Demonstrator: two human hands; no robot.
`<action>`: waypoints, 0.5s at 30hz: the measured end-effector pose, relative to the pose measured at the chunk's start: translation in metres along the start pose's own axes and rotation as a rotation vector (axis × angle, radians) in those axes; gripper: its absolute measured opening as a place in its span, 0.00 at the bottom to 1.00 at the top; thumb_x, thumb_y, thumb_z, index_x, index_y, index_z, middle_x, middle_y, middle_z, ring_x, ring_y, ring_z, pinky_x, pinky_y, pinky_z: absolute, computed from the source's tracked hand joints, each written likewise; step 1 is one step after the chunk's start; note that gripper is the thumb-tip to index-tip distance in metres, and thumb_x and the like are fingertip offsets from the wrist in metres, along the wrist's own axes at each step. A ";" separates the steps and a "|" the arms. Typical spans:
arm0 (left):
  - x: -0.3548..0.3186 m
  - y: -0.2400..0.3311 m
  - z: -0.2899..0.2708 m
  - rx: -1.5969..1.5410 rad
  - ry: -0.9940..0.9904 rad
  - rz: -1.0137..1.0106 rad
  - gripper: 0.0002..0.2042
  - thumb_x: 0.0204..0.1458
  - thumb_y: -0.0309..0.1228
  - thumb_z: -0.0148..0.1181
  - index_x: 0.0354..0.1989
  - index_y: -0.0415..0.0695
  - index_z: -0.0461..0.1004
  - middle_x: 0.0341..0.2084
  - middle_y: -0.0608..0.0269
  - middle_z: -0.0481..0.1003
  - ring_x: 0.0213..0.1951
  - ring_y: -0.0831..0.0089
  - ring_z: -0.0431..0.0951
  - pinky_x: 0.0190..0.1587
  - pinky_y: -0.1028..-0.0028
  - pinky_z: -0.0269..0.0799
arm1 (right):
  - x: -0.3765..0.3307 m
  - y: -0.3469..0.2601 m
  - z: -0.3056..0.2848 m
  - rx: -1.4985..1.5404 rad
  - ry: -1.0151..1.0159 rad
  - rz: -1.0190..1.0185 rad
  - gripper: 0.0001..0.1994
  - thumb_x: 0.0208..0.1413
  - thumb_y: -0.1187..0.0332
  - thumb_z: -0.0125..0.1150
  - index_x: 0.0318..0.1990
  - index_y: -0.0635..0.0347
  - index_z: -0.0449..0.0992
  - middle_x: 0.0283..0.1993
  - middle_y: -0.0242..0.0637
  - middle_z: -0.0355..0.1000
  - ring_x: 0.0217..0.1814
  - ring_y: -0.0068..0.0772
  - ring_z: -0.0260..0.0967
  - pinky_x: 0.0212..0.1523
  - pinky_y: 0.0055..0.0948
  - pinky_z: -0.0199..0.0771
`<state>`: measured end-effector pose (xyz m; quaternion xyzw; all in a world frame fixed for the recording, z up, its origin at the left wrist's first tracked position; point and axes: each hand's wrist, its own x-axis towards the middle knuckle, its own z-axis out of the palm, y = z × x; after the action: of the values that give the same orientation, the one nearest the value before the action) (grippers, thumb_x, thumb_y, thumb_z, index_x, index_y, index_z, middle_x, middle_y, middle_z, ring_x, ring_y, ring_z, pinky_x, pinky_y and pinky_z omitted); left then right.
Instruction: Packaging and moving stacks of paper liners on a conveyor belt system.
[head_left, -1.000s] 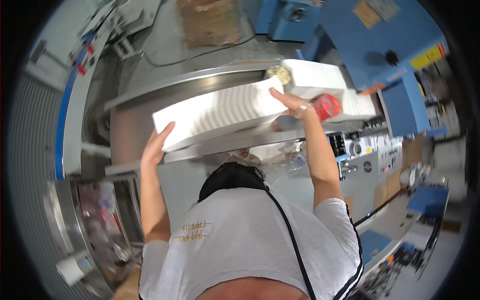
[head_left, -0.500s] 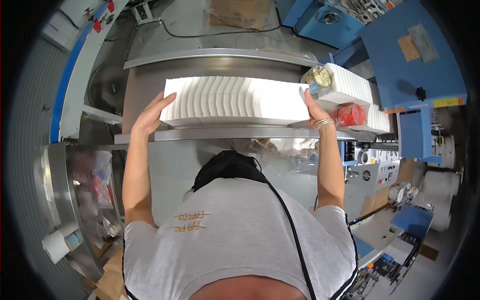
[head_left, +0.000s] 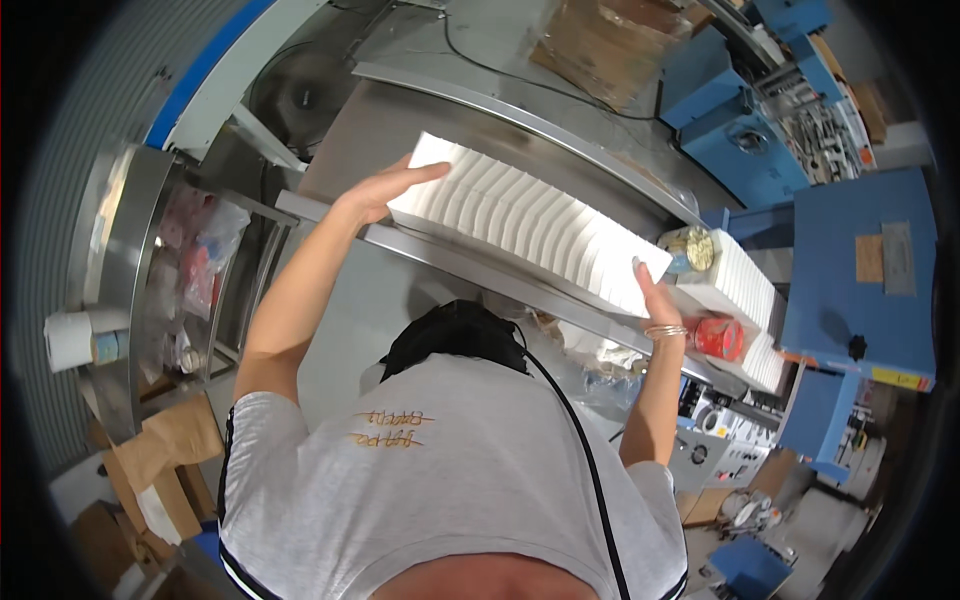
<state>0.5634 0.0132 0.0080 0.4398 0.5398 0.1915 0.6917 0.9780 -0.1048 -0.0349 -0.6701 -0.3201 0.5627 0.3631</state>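
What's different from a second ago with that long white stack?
In the picture, the right end of the white stack swung down, but the metal trough tilted likewise, so mostly the view turned. Nothing was let go: left hand and right hand still hold the stack's ends. The red can stays near the right hand.

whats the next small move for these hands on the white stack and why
Perhaps press gently inward: the left hand and right hand hold the white stack only at its ends, and no hand is at its layered middle.
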 end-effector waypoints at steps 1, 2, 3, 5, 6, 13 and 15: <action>0.010 -0.006 0.001 0.051 -0.005 0.043 0.48 0.43 0.54 0.62 0.67 0.42 0.44 0.65 0.51 0.49 0.67 0.62 0.43 0.66 0.62 0.35 | -0.002 -0.002 0.009 -0.011 -0.011 -0.056 0.38 0.50 0.51 0.63 0.61 0.68 0.56 0.61 0.37 0.59 0.63 0.30 0.55 0.62 0.28 0.53; 0.018 -0.012 0.001 0.102 -0.005 0.081 0.48 0.43 0.53 0.63 0.67 0.42 0.44 0.64 0.52 0.51 0.67 0.62 0.44 0.66 0.63 0.35 | 0.003 -0.001 0.019 -0.010 -0.020 -0.149 0.37 0.50 0.56 0.65 0.61 0.68 0.56 0.59 0.37 0.61 0.61 0.29 0.56 0.62 0.28 0.52; 0.018 -0.005 0.009 0.119 -0.053 0.124 0.47 0.43 0.50 0.64 0.67 0.42 0.45 0.63 0.51 0.53 0.66 0.62 0.46 0.66 0.64 0.37 | 0.005 0.001 0.029 -0.036 0.018 -0.196 0.36 0.50 0.57 0.65 0.61 0.68 0.56 0.58 0.36 0.61 0.61 0.29 0.56 0.62 0.28 0.52; 0.023 -0.003 0.013 0.076 -0.091 0.149 0.47 0.42 0.48 0.65 0.67 0.42 0.45 0.63 0.51 0.54 0.66 0.62 0.48 0.65 0.65 0.39 | 0.012 0.004 0.043 -0.048 0.062 -0.280 0.34 0.50 0.60 0.65 0.60 0.69 0.57 0.58 0.38 0.61 0.59 0.30 0.56 0.61 0.28 0.53; 0.024 -0.004 0.013 0.038 -0.134 0.176 0.46 0.42 0.46 0.65 0.66 0.41 0.46 0.62 0.51 0.56 0.65 0.62 0.50 0.65 0.66 0.42 | 0.014 0.003 0.049 -0.048 0.047 -0.280 0.34 0.50 0.60 0.65 0.60 0.69 0.57 0.58 0.38 0.61 0.59 0.30 0.56 0.61 0.28 0.53; 0.015 -0.027 -0.017 -0.112 -0.094 0.246 0.37 0.42 0.45 0.66 0.57 0.33 0.62 0.52 0.48 0.68 0.60 0.63 0.61 0.63 0.66 0.49 | -0.009 -0.043 0.110 -0.021 0.191 0.062 0.33 0.47 0.61 0.66 0.58 0.68 0.62 0.56 0.40 0.65 0.58 0.33 0.60 0.59 0.34 0.57; -0.002 0.003 -0.013 0.028 0.084 0.148 0.37 0.40 0.40 0.70 0.56 0.32 0.61 0.53 0.45 0.66 0.57 0.63 0.63 0.60 0.69 0.56 | -0.007 -0.044 0.106 0.051 0.152 -0.082 0.29 0.50 0.65 0.63 0.58 0.69 0.63 0.57 0.42 0.65 0.56 0.35 0.62 0.58 0.33 0.59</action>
<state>0.5513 0.0187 0.0114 0.4794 0.5372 0.2528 0.6463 0.8710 -0.0737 -0.0044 -0.6879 -0.3044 0.5026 0.4260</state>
